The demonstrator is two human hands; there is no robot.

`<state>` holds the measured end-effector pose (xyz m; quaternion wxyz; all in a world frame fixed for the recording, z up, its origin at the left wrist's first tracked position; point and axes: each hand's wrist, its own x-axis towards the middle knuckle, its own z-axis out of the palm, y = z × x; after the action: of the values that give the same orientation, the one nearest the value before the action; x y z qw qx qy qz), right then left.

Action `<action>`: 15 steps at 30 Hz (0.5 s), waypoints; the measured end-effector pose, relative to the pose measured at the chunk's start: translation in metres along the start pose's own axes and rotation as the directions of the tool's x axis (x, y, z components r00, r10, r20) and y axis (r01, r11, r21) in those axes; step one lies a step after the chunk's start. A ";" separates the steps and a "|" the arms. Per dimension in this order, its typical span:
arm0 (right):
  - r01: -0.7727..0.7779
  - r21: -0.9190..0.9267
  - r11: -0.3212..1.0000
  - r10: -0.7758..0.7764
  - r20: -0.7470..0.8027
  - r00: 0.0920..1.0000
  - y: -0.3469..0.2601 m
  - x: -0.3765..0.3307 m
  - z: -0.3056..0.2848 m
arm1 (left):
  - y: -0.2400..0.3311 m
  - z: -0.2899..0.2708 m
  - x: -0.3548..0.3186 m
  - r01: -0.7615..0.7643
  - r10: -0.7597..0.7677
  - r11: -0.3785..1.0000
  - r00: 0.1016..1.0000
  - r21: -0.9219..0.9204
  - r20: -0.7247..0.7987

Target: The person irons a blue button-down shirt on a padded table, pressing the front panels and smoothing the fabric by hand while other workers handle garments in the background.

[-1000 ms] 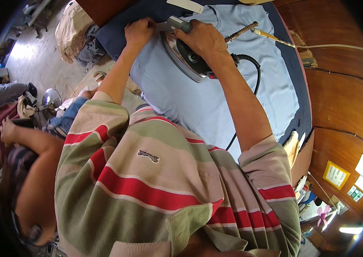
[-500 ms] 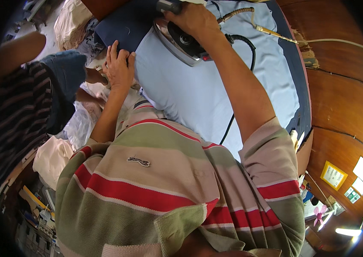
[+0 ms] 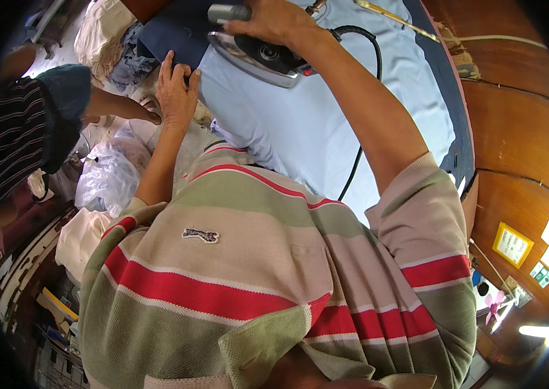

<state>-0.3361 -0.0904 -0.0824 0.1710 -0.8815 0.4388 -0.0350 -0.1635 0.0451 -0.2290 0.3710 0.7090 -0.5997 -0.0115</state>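
A steam iron [image 3: 263, 57] with a dark body and a metal soleplate lies on pale blue cloth [image 3: 287, 123]. My right hand [image 3: 281, 24] is wrapped round its grey handle, near the far edge of the view. A black cord [image 3: 378, 58] and a wrapped hose run from it. At the cloth's left edge, my left hand [image 3: 178, 94] rests with fingers stretched out and apart. Its fingertips lie by the dark blue covering [image 3: 174, 35] of the ironing surface. Wrinkles show in the cloth towards the right side.
On the left stands another person in a striped shirt [image 3: 12, 136], one arm reaching towards bundled cloth. Clear plastic bags [image 3: 109, 175] and a cream bundle [image 3: 83, 240] sit below my left arm. A wooden wall [image 3: 514, 129] closes the right side, with a lit tube lamp [image 3: 539, 331].
The iron has slid left over the cloth with my right hand on it. My left hand stays at the edge. The other person has shifted left and an arm now reaches out.
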 end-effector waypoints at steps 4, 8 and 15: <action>0.091 0.004 0.996 -0.091 0.065 0.994 -0.006 -0.023 0.004 | -0.006 0.003 0.002 -0.006 0.006 0.998 1.000 -0.059 -0.011; -0.018 0.062 0.998 0.013 0.090 0.996 -0.011 -0.056 0.007 | 0.000 0.001 0.003 0.070 -0.076 0.993 0.995 0.096 0.064; -0.240 0.093 0.966 0.223 0.165 0.961 -0.011 -0.169 0.004 | 0.029 0.018 0.005 -0.151 0.152 0.986 0.988 -0.074 0.007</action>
<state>-0.4306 0.0498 -0.0676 0.2562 -0.8131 0.5220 0.0284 -0.1948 0.0313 -0.2239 0.3928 0.6471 -0.6534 -0.0097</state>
